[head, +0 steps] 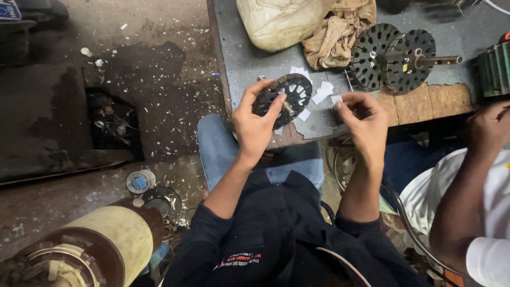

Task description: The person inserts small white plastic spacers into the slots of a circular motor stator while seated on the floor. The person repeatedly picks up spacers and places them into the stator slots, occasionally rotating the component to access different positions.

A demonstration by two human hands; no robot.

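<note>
Nearest the camera: dark jacket (276, 239) of the person, seen from above, with a small printed patch of red and white at the lower chest; blue jeans (223, 149) show at the knees.
Far left floor: dirty concrete floor (159, 69) strewn with white scraps, with a dark square pit (111, 122) sunk into it.
Lower left: cream-coloured cylinder (119, 234) with a rusty brown end, lying on its side; just above it a small round grey cap with a blue square centre (139, 182).
Left hand (255, 125): raised over the table's near edge, wrist bent up, fingers and thumb curled around the rim of a black slotted disc (284, 98), gripping it tilted toward the camera.
Disc's place: held just above the grey table (249, 58), near its front edge, with white paper slips (321, 93) lying beside it.
Right hand (364, 119): level with the left, just apart from the disc, fingertips pinched on a small pale slip (337, 100).
Table edge: front edge runs beside both hands; a worn brown board (425, 103) forms the right part.
Table back: pale bulging sack (281, 21) and crumpled tan cloth (340, 32).
Table right: two more slotted discs on a shaft (398, 53), well apart from the hands.
Far right: another person's arm (467, 180) in a white sleeve.
</note>
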